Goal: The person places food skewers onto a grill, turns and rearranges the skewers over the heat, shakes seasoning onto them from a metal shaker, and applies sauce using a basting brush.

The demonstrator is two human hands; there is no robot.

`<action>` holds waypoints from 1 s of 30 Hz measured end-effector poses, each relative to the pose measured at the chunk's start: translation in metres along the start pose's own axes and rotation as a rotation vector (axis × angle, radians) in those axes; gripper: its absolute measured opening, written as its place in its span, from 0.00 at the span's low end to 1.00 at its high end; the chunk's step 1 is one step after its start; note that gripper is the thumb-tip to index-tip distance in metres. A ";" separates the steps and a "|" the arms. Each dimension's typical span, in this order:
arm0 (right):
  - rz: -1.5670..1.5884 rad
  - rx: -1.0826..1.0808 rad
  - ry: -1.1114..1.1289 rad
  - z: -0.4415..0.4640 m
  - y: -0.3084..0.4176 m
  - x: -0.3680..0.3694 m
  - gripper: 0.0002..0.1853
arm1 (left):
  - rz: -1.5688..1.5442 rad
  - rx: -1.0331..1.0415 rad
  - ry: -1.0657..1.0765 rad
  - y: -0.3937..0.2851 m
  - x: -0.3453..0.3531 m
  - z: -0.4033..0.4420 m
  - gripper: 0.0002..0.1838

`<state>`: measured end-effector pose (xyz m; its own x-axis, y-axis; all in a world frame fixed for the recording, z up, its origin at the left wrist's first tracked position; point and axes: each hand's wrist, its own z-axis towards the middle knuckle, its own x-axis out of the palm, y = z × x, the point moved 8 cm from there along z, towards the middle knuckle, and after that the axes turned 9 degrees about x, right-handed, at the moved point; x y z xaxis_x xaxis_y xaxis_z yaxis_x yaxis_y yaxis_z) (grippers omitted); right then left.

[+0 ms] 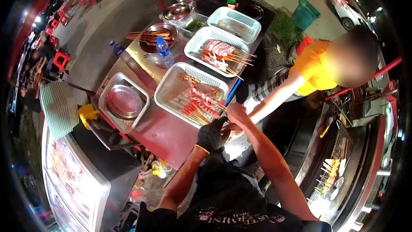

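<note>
My left hand (pixel 212 135), in a dark knitted glove with a yellow cuff, is closed at the near corner of a white plastic basket (pixel 161 92). The stick ends of several red-and-white meat skewers (pixel 201 105) run to its fingers. Bare and closed, my right hand (pixel 237 113) is just right of the basket, around the ends of other skewers from the same bunch. The skewers' meat lies over the basket's bottom. Another person's hand (pixel 234 132) reaches in just below my right hand, close to my glove; its fingers are partly hidden.
A second basket (pixel 193 45) with skewers stands behind, beside an empty-looking basket (pixel 234 15). A water bottle (pixel 163 48), a bowl of skewers (pixel 158 38) and a basin with metal plates (pixel 124 102) share the table. A person in yellow (pixel 311 66) stands right, near a grill (pixel 330 169).
</note>
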<state>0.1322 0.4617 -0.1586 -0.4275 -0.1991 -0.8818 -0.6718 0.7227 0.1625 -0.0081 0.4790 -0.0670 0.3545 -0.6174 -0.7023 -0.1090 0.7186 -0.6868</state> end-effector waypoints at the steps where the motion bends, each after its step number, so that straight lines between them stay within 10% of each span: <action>1: 0.079 -0.006 0.048 0.006 -0.004 0.011 0.16 | -0.027 -0.042 -0.019 0.001 -0.003 -0.001 0.20; 14: 0.495 -0.292 -0.146 -0.049 0.016 -0.017 0.19 | -0.966 -0.268 -0.281 0.046 0.027 0.004 0.17; 17: 0.431 -0.215 -0.273 -0.057 0.018 0.005 0.20 | 0.049 0.158 -0.410 0.039 0.018 0.004 0.13; 21: 0.881 -0.207 -0.341 -0.088 0.020 -0.037 0.17 | -1.033 -0.190 -0.399 0.042 0.033 0.015 0.11; 30: 1.084 0.026 -0.602 -0.121 -0.021 -0.067 0.21 | -0.310 0.064 0.002 -0.001 0.050 0.026 0.11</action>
<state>0.1015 0.3794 -0.0494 -0.4048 0.8399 -0.3615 -0.1298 0.3386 0.9319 0.0338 0.4562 -0.0963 0.3603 -0.8106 -0.4617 0.0628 0.5149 -0.8550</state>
